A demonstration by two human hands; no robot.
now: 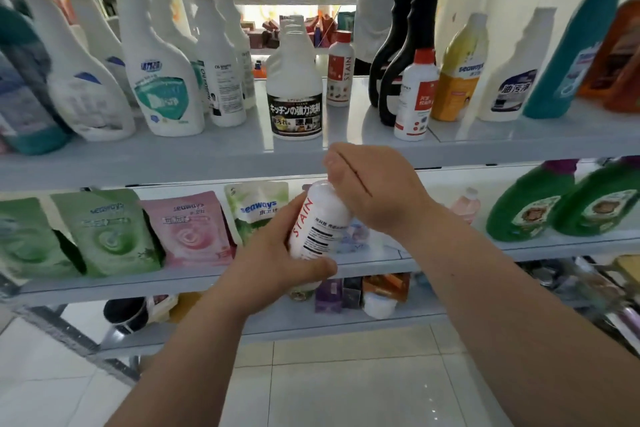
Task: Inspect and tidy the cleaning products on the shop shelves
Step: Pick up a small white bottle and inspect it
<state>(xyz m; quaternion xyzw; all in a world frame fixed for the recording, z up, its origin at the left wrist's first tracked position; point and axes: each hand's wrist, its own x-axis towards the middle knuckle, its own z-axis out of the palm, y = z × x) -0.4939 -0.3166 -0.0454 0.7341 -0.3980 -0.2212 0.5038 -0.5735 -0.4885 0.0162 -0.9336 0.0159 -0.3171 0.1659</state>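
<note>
A white stain-remover bottle (pixel 317 222) with red "STAIN" lettering is held in front of the shelves, tilted slightly to the right. My left hand (pixel 277 263) grips its lower body, thumb across the front. Over its top curls my right hand (pixel 370 184), hiding the cap. A matching bottle with a red cap (pixel 340 69) stands on the upper shelf (pixel 242 156), and another red-capped white bottle (pixel 415 97) stands further right.
The upper shelf carries white trigger-less spray bottles (pixel 162 80), a Japanese-labelled bottle (pixel 294 94), black bottles (pixel 401 52), a yellow bottle (pixel 457 73). The middle shelf holds refill pouches (pixel 190 232) and green jugs (pixel 523 208). A person (pixel 384 3) stands behind the shelves.
</note>
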